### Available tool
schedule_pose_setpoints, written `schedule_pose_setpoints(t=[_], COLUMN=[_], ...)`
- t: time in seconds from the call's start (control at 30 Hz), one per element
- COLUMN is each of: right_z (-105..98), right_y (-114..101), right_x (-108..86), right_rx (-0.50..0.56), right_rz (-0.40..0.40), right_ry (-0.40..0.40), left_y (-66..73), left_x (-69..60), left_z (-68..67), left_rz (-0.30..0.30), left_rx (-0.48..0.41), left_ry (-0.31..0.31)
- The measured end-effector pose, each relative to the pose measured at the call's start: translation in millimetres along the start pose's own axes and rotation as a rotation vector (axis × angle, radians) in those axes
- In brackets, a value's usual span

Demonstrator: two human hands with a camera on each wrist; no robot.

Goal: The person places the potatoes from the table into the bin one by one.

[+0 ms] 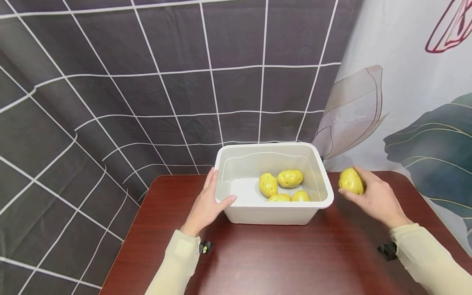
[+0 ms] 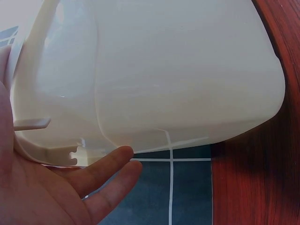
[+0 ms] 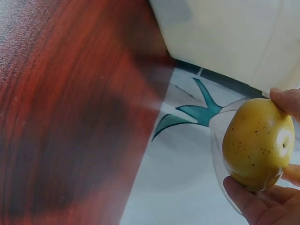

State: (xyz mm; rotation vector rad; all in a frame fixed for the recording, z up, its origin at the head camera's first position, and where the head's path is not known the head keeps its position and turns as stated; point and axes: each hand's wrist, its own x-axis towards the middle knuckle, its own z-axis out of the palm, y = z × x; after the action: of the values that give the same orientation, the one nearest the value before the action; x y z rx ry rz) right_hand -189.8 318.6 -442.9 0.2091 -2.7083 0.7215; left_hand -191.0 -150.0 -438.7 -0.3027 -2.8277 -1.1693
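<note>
A pale grey plastic bin [image 1: 271, 215] stands on the table, several yellow potatoes [image 1: 290, 178] lying in its right half. Two of them are partly hidden by the front rim. At the bin's left end my left hand [image 1: 206, 200] rests with its thumb over the front corner of the rim. Its straight fingers [image 2: 110, 168] touch the outer wall below the rim. To the right of the bin, my right hand [image 1: 377, 196] grips another yellow potato [image 3: 258, 143] between thumb and fingers. That potato has small dark specks and is apart from the bin.
The reddish-brown table [image 1: 280, 258] has rounded back corners. Directly behind it hangs a dark cloth [image 1: 236, 94] with white grid lines, which also runs along the left side. A light printed cloth [image 1: 402, 78] hangs at the right.
</note>
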Motion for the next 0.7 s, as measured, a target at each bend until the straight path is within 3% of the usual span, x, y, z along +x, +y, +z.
schedule_pose_setpoints(t=[0.7], right_z=[-12], right_y=[-13], right_x=[0.1], right_rx=[0.006], right_rz=[-0.035], right_ry=[0.04], left_y=[2.1], left_x=[-0.3], left_z=[-0.2], left_rz=[0.006], left_rx=[0.0], left_ry=[0.003])
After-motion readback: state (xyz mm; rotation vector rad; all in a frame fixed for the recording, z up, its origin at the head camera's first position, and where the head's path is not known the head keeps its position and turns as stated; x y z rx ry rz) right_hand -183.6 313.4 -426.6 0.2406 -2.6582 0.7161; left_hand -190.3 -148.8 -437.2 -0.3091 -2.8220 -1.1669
